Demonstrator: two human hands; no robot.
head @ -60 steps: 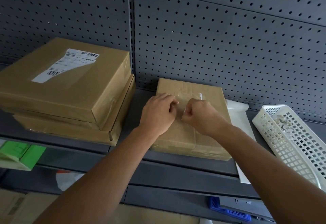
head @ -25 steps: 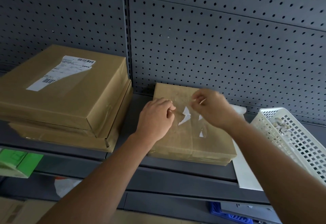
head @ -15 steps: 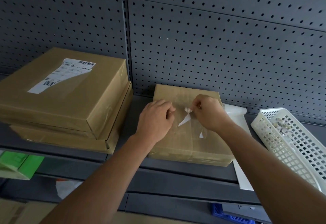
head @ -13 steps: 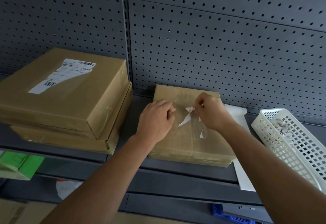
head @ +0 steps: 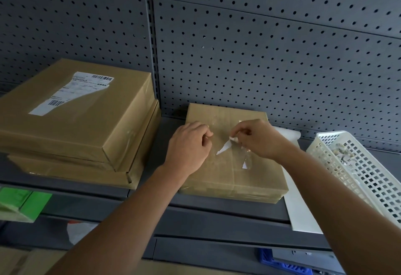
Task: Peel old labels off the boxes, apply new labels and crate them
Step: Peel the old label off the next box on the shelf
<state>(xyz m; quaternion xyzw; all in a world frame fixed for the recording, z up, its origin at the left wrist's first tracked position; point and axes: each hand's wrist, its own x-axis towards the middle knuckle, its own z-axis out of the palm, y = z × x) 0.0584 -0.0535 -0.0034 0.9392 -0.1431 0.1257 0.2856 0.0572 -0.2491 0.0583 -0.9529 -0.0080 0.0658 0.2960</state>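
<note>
Cardboard box (head: 256,179) lies flat on the grey shelf (head: 217,212), head view. Right hand (head: 262,142) pinches a white label strip (head: 224,147), partly lifted. Left hand (head: 188,146) is curled on the box top, grip unclear. Risk: a sideways yank tears the strip short, leaving stuck slivers.

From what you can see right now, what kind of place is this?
Probably a stockroom or packing area: grey pegboard shelving, stacked cardboard boxes with a barcode label, and a white basket.

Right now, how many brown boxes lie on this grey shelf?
3. Two are stacked at the left, the top box on the bottom box. The third box lies under the left hand and right hand. More may be outside the view.
</note>
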